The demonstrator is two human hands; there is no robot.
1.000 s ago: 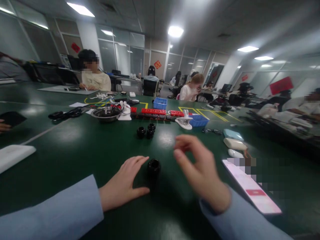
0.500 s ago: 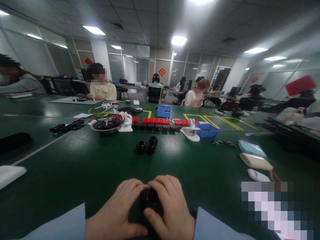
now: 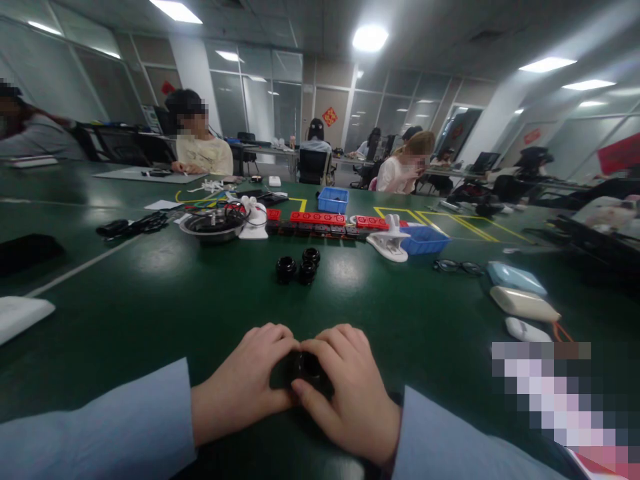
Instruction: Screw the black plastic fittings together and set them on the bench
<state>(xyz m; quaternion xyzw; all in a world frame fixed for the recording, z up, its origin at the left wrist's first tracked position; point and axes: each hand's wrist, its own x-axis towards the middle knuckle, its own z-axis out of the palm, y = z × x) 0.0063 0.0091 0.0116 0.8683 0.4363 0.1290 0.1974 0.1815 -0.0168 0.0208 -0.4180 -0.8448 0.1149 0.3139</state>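
The dark green, glossy surface (image 3: 150, 340) fills the lower half of the frame. Across its upper middle runs a long row of red and black blocks (image 3: 317, 219), well apart from the hands. At the lower centre, 2 bare hands in light blue cuffs face each other: the left hand (image 3: 245, 377) at lower centre-left, the right hand (image 3: 350, 390) at lower centre-right. Their fingertips nearly meet or touch at the far side, and each is curved, with a rounded gap between thumb and fingers. Above them, near the centre of the frame, 3 glossy black, round, hollow pieces (image 3: 307, 271) stand close together. The smallest item is a single black, round, hollow piece (image 3: 311, 368) at the lower centre, between the hands. It sits nearer the right hand, inside that hand's curve, to the right of the left fingertips. It looks upright, its opening facing up, with no clear long axis; fingers hide much of its wall. Whether either hand grips it or merely surrounds it, I cannot tell.
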